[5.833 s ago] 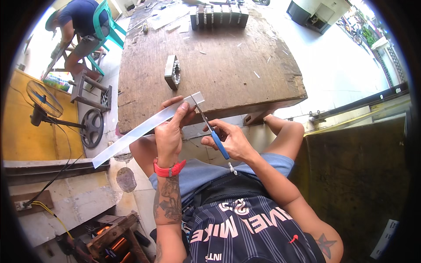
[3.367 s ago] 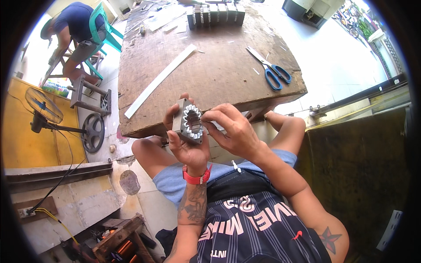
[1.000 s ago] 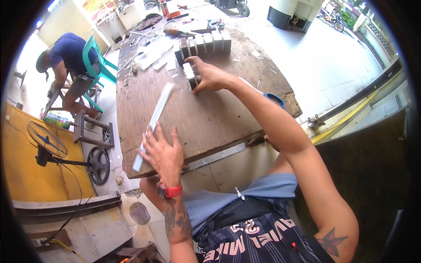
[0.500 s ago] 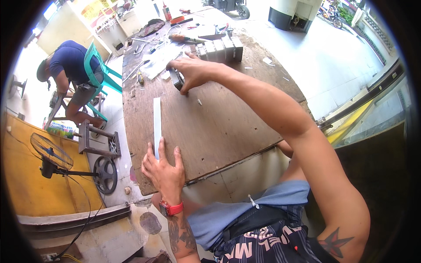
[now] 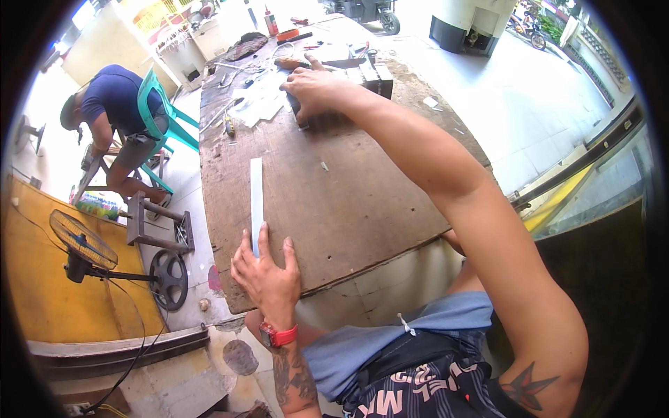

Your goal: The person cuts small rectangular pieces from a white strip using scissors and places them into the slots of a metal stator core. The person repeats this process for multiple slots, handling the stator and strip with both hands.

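A long, narrow white strip (image 5: 256,188) lies on the worn wooden table (image 5: 362,195). Over its near end rests my left hand (image 5: 268,275), fingers spread and thumb apart. My right hand (image 5: 317,90) reaches to the far part of the table, fingers and thumb curled around a dark, flat-sided block (image 5: 293,104). That block is mostly covered by my hand, and its exact kind does not show. It stands at the near-left end of a row of grey, block-like pieces (image 5: 378,80), partly hidden behind my hand and forearm.
White paper scraps (image 5: 261,104) and a yellow-handled tool (image 5: 229,125) lie left of my right hand. Farther back are an orange roll (image 5: 286,34) and a red bottle (image 5: 270,22). Left of the table, a person (image 5: 122,104) bends by a green chair (image 5: 157,104); a fan (image 5: 83,240) stands nearer.
My right hand has carried the dark block slightly away and to the right, up to the row of pieces. My left hand stays on the strip. The view has shifted a little.
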`<action>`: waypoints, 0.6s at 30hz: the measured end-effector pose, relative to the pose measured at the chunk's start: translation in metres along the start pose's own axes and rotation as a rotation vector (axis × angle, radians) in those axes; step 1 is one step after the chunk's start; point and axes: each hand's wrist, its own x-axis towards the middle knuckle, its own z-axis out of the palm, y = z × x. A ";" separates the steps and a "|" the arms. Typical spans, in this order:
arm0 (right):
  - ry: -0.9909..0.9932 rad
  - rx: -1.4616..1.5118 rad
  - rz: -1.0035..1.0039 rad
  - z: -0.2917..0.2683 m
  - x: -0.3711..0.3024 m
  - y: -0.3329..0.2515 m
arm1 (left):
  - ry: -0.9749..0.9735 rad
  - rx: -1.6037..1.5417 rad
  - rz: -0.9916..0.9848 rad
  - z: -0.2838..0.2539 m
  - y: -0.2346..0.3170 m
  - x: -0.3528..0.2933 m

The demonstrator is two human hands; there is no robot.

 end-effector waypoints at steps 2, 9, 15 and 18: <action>0.006 0.008 0.031 0.004 0.005 -0.002 | -0.004 0.008 0.003 0.000 0.000 0.000; 0.471 0.213 0.156 0.018 -0.082 0.004 | 0.035 -0.010 0.015 0.001 -0.001 -0.001; 0.818 0.689 0.335 -0.018 -0.319 -0.001 | 0.052 -0.003 0.024 0.003 -0.002 -0.002; 1.086 0.810 0.478 -0.065 -0.406 -0.004 | 0.029 -0.013 0.001 0.004 -0.002 -0.003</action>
